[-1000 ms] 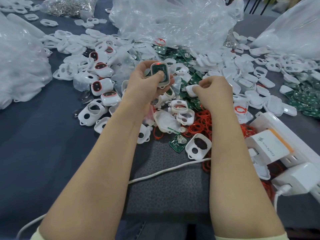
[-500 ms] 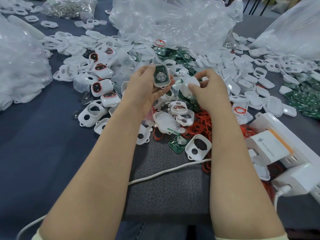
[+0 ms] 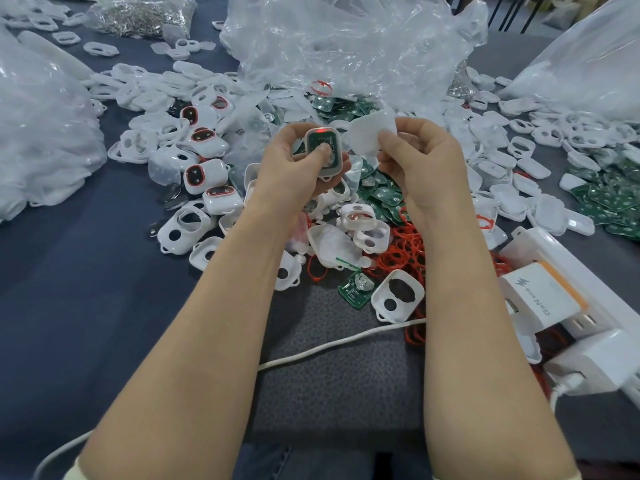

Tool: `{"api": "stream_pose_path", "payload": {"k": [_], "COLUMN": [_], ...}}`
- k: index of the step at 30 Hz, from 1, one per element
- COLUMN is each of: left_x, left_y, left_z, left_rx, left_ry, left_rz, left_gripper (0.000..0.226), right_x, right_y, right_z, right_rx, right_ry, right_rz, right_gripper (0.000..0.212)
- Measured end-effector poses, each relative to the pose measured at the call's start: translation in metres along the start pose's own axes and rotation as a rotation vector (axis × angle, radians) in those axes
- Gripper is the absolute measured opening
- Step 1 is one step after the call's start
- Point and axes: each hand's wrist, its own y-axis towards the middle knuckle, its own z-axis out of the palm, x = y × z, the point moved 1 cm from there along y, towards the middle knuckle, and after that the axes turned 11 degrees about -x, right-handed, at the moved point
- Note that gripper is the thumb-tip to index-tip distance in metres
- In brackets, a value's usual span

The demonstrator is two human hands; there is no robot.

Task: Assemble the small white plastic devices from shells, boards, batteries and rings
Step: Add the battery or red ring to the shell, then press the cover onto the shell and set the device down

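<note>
- left hand [image 3: 298, 164] grips half-built device [image 3: 323, 152], thumb pressing its green board, above parts pile
- right hand [image 3: 420, 164] pinches white shell cover [image 3: 372, 133], just beside device, apart
- bare grey mat [image 3: 332, 368] near person, white cable [image 3: 332, 344] crossing it

A table [image 3: 69, 306] draped in dark blue-grey cloth fills almost the whole view. A grey speckled mat [image 3: 339, 375] lies on it at the near edge, and a white cable [image 3: 332, 346] crosses the mat. At the right, a white power strip [image 3: 568, 258] holds a plugged-in charger [image 3: 540, 296]. Three crumpled clear bags sit at the left [image 3: 38, 133], far middle [image 3: 346, 39] and right [image 3: 581, 64], catching soft, even light. Thin dark legs [image 3: 509, 12] stand beyond the far edge.
</note>
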Motion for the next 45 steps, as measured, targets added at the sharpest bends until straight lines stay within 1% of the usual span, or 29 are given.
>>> {"api": "stream_pose_path", "payload": {"k": [2,5,8,11,13,19,23,26,33,37,41,45], "left_x": [0.000,-0.001,-0.002,-0.002,-0.001,0.000,0.000,-0.001,-0.001,0.000,0.001,0.000], "left_y": [-0.001,-0.003,-0.003,-0.003,-0.003,-0.004,-0.005,-0.006,-0.008,-0.007,-0.007,-0.007], "left_z": [0.000,0.003,0.006,0.006,0.006,0.006,0.007,0.008,0.009,0.008,0.007,0.007], "left_rx": [0.039,0.061,0.058,0.077,0.096,0.126,0.143,0.139,0.138,0.139,0.161,0.154], "left_ry": [0.010,0.022,0.004,0.034,0.060,0.030,-0.005,-0.021,-0.004,-0.003,0.031,0.065], "left_rz": [-0.013,-0.053,-0.126,-0.136,-0.135,-0.154,-0.180,-0.191,-0.186,-0.174,-0.126,-0.078], "left_gripper": [0.017,0.016,0.020,0.023,0.023,0.021,0.020,0.019,0.021,0.021,0.021,0.021], "right_x": [0.001,0.001,0.002,0.002,0.002,0.000,0.001,0.000,-0.004,-0.004,-0.006,-0.007], "right_y": [-0.001,-0.002,-0.003,-0.005,-0.006,-0.009,-0.010,-0.010,-0.007,-0.007,-0.008,-0.009], "right_z": [0.000,0.001,0.003,0.005,0.008,0.013,0.014,0.014,0.015,0.015,0.017,0.019], "right_rx": [0.070,0.135,0.167,0.193,0.200,0.148,0.135,0.130,0.112,0.099,0.077,0.057], "right_ry": [-0.003,-0.069,-0.160,-0.225,-0.259,-0.349,-0.342,-0.366,-0.475,-0.478,-0.460,-0.407], "right_rz": [-0.028,-0.051,-0.096,-0.138,-0.147,-0.202,-0.213,-0.212,-0.225,-0.221,-0.224,-0.183], "right_gripper": [0.014,0.016,0.018,0.020,0.018,0.015,0.020,0.016,0.020,0.018,0.015,0.011]}}
